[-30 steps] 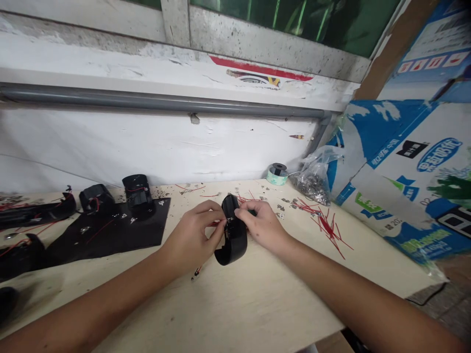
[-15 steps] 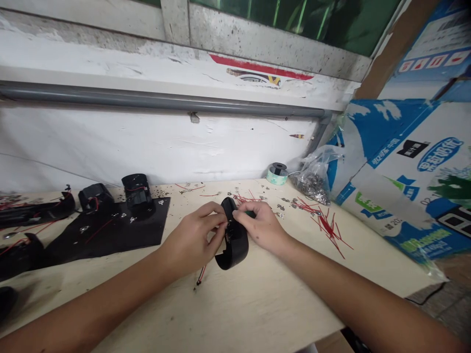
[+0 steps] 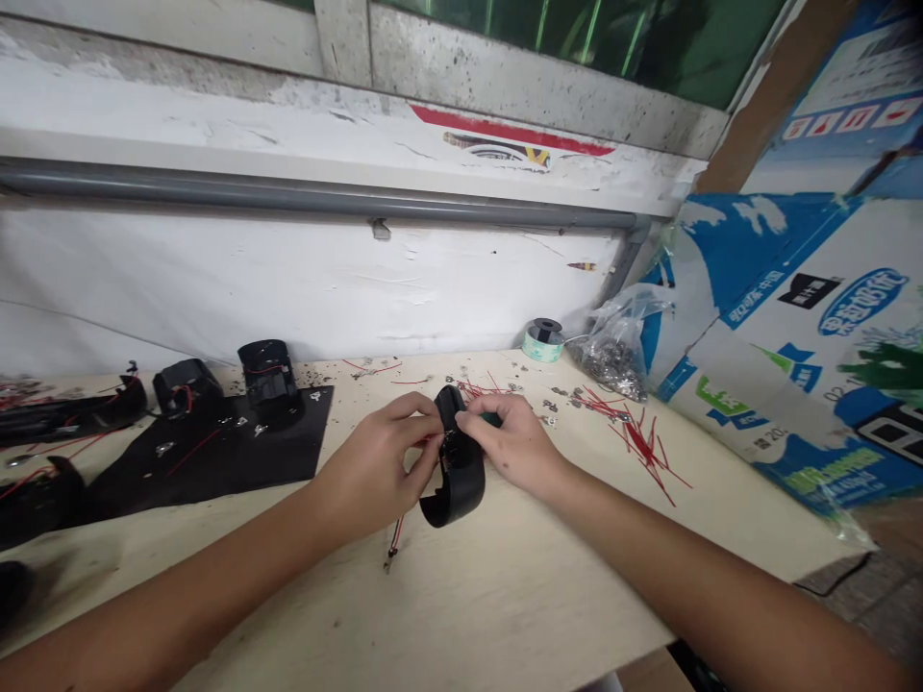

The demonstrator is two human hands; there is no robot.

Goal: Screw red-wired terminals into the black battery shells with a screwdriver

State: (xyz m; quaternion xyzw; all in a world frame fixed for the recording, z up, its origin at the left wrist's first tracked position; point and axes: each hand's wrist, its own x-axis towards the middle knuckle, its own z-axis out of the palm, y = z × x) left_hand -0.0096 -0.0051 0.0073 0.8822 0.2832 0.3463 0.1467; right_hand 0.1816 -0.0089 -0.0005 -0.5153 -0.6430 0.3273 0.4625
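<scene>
A black curved plastic housing (image 3: 461, 485) is held up over the middle of the table. My right hand (image 3: 515, 442) grips its upper right side, thumb pressed on the rim; a bit of something dark green (image 3: 492, 419) shows by these fingers. At the housing's inner edge, the thumb and fingertips of my left hand (image 3: 386, 461) are pinched together. What they pinch is too small to make out. Below the left hand hangs a red and black wire pair (image 3: 395, 541) with a small piece at its end; its upper end is hidden.
More black housings (image 3: 266, 373) with red wires stand at the left, some by a black sheet (image 3: 274, 452). Cut red wires (image 3: 641, 442) and small metal pieces lie toward the back right. Behind them are a tape roll (image 3: 543, 341), a bag of metal parts (image 3: 616, 351) and a large carton (image 3: 800, 336).
The hanging wire end has swung slightly right. The housing's lower part has shifted a little; both hands stay almost in place.
</scene>
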